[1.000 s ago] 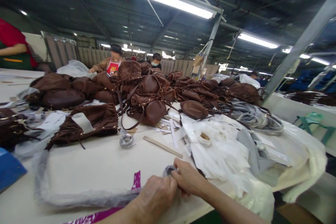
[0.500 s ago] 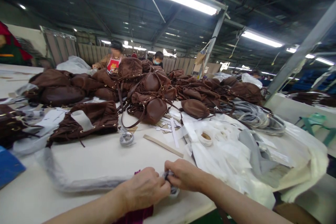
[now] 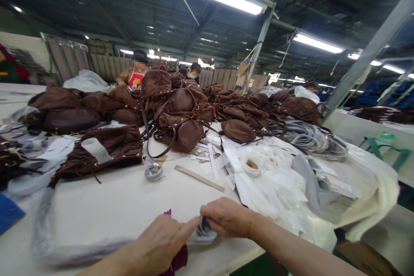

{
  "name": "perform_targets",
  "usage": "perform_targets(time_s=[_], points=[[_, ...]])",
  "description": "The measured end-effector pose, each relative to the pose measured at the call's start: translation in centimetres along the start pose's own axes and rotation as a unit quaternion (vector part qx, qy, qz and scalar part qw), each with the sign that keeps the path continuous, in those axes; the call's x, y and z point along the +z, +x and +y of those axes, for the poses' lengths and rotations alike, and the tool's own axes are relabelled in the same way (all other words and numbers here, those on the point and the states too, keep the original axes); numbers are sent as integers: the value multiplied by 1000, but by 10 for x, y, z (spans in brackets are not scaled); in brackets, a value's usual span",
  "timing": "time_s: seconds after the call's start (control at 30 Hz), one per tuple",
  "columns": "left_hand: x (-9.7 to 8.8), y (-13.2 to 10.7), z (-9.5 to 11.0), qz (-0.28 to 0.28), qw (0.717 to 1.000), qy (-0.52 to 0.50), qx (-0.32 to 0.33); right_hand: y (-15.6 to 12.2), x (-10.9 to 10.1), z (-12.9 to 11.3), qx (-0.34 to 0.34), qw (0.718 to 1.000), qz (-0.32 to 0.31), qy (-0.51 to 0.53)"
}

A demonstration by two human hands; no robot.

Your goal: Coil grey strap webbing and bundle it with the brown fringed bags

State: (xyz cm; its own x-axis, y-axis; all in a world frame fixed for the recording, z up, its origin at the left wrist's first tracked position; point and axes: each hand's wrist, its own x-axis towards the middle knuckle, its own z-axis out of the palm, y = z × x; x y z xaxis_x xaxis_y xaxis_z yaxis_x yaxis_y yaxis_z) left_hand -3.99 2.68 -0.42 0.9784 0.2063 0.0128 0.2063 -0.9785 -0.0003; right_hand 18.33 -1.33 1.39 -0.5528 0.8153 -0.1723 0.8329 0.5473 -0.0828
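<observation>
A bag strap in clear grey plastic wrap curves along the near tabletop and passes under my left forearm. My right hand pinches the grey wrapped end of this strap between thumb and fingers. My left hand is close beside it, its index finger stretched to the wrapped end and its other fingers curled, their undersides hidden. Purple-red cloth shows beneath my left hand. Up the table on the left lies a brown drawstring bag with a white wrap band, near the strap's far end.
A heap of brown bags spans the table's far side. White sheets with a tape roll lie to the right, near coiled grey wrapped straps. A flat strip and small wrapped coil lie mid-table. Co-workers are behind the heap.
My left hand has shifted slightly left and down, and its index finger has straightened. My right hand stays at the wrapped end. The strap's curve has slid left and nearer.
</observation>
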Motion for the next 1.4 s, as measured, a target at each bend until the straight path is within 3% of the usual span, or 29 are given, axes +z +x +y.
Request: perform_targets(time_s=[0.1,0.17,0.3,0.43,0.5,0.6,0.73,0.8,0.93,1.03,1.17,1.27,1.33,1.4], points=[[-6,20,-21,17,993,33,116,2,-3,3,-10,999,-20,29],[-8,34,-25,11,987,41,152,3,-4,6,37,997,-19,72],[2,57,1,-20,996,81,26,2,-1,9,184,973,31,139],[21,63,37,-8,995,83,-64,-1,7,4,261,950,17,170],[24,59,39,13,995,60,-80,-2,6,3,250,955,20,157],[16,47,18,8,996,-22,-88,0,-3,6,179,976,22,123],[2,39,-13,-1,999,-33,-24,6,-13,15,99,990,-9,99],[0,43,-12,-17,999,-18,-29,10,-13,16,105,990,-3,95],[7,59,20,-40,989,-44,-133,13,-2,9,190,973,7,129],[11,63,35,-27,987,-90,-132,10,2,4,233,960,-14,156],[8,46,11,-4,989,-99,-110,9,-7,7,158,981,-7,115],[3,33,-15,-2,998,-49,-45,19,-15,12,110,990,-23,85],[5,32,-20,-6,1000,-19,-12,27,-18,12,114,991,-27,68],[12,37,-11,-11,999,0,-52,32,-18,8,149,987,-12,61]])
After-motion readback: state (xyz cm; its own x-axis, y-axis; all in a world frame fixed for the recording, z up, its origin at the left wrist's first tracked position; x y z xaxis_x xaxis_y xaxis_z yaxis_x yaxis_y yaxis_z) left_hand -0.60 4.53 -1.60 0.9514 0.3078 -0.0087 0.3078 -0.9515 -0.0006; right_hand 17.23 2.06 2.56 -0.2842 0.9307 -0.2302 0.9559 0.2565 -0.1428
